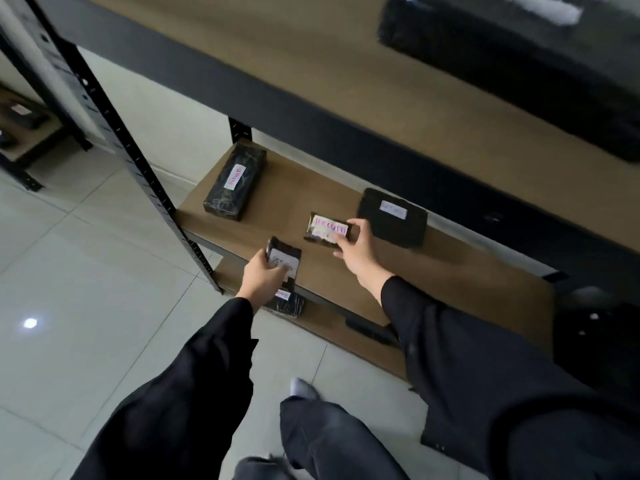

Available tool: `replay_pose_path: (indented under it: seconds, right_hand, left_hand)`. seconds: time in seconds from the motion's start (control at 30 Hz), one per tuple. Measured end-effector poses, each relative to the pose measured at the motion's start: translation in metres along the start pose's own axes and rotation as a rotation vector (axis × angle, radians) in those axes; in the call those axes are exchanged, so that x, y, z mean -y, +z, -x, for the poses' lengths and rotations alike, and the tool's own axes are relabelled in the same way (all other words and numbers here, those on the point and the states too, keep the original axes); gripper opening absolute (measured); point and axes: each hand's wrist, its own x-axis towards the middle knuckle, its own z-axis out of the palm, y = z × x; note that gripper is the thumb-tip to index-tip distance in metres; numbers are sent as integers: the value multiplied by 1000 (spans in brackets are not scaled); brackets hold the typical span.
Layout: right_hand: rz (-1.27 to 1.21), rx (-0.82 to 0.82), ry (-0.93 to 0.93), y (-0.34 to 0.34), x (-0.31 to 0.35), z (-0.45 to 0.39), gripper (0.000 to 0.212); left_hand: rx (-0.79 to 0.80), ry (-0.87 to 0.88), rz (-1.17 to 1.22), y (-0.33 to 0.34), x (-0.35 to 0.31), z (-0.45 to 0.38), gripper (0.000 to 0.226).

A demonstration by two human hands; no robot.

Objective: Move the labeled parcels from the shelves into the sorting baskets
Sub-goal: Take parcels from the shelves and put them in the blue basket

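Note:
Several black wrapped parcels with white labels lie on a brown shelf board (pixel 294 199). My left hand (pixel 265 277) grips a small parcel (pixel 284 259) at the shelf's front edge, thumb on its left side. My right hand (pixel 358 249) pinches another small parcel (pixel 327 231) with pink writing on its label, mid-shelf. A long parcel (pixel 235 181) lies at the back left. A flat square parcel (pixel 393 216) sits just right of my right hand. One more parcel (pixel 289 303) shows on the lower shelf under my left wrist. No basket is in view.
A black slotted upright post (pixel 138 161) stands left of the shelf. The upper shelf (pixel 311 64) overhangs and holds a large black parcel (pixel 519 64). Another rack with parcels (pixel 20 119) stands at far left. Pale floor tiles (pixel 86 271) spread left; my legs are below.

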Motion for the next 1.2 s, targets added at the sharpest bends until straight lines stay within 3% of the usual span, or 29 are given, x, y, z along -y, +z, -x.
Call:
replay_pose_path:
  seconds: [0.3, 0.6, 0.83, 1.2]
  right_hand:
    - [-147, -211, -127, -89, 4, 164, 35]
    - [-405, -383, -205, -186, -14, 285, 28]
    - [-502, -486, -298, -296, -43, 357, 32]
    - [-611, -674, -263, -496, -116, 441, 38]
  left_hand:
    - [95, 195, 87, -30, -43, 133, 16]
    - [264, 300, 150, 6, -80, 263, 27]
    - [371, 382, 130, 88, -112, 346, 20]
    - [533, 401, 128, 289, -114, 475, 17]
